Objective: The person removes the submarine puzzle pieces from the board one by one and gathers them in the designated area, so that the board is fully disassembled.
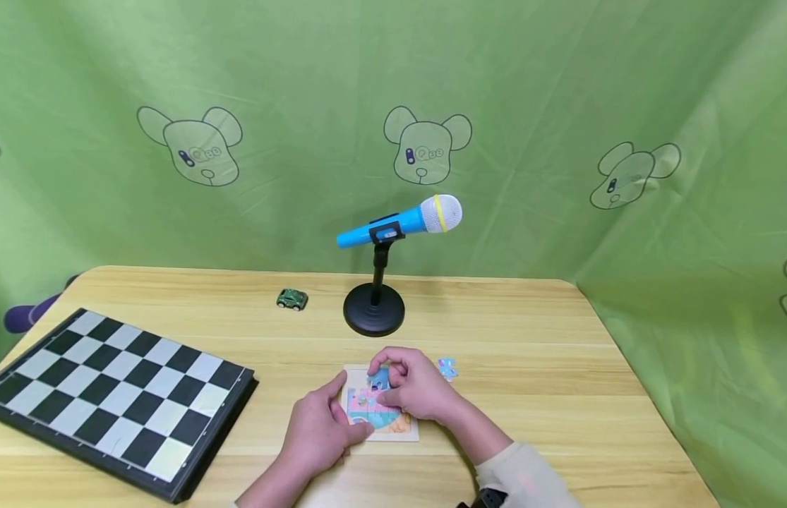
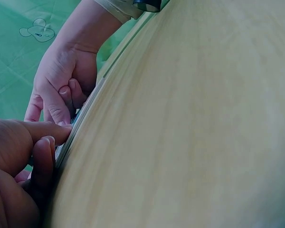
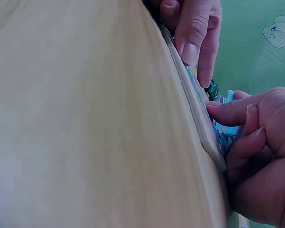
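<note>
A small jigsaw puzzle board (image 1: 396, 437) with a pale frame and a pink, teal and orange picture lies flat near the table's front. My left hand (image 1: 317, 429) holds its lower left corner, index finger along the left edge and thumb on the lower edge. Over the upper part of the board, my right hand (image 1: 415, 384) pinches a blue jigsaw piece (image 1: 379, 379) between thumb and fingers. Whether that piece sits fully in the board is hidden by the fingers. Another light blue jigsaw piece (image 1: 447, 368) lies loose on the table, just beyond the right hand.
Behind the board stands a blue toy microphone (image 1: 406, 221) on a black round-based stand (image 1: 374, 310). A small green toy car (image 1: 292, 299) is left of it. A black-and-white chessboard (image 1: 113, 395) takes up the table's left side. Green cloth (image 1: 514, 106) hangs behind the table (image 1: 558, 423).
</note>
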A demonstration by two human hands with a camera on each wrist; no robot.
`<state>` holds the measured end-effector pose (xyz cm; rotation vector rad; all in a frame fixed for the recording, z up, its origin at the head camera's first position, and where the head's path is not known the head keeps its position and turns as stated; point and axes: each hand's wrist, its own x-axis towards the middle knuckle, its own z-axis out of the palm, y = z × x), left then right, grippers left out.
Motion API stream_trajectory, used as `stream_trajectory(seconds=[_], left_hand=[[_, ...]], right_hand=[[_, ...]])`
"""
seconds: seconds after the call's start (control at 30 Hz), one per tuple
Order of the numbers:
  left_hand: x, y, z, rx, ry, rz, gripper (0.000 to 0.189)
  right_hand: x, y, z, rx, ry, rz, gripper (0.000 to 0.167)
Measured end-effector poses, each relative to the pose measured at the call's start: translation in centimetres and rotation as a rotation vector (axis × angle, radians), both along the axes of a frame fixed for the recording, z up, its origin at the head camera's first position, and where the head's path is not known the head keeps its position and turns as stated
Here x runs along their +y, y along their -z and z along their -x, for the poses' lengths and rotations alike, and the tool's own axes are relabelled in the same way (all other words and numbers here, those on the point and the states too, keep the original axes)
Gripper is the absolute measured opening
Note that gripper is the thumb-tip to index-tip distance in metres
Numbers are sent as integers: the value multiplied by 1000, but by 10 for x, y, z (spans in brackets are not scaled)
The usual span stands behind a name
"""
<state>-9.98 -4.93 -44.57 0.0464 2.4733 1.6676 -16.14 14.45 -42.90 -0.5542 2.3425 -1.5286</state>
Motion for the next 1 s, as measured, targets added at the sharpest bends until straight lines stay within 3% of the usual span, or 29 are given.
stream_trajectory(seconds=[0.7,1.0], left_hand=[[0,0,1,-15,0,-9,94],[-1,0,2,6,10,18,93]], right_hand=[[3,5,1,2,24,63,44],[4,3,1,-36,-8,57,46]])
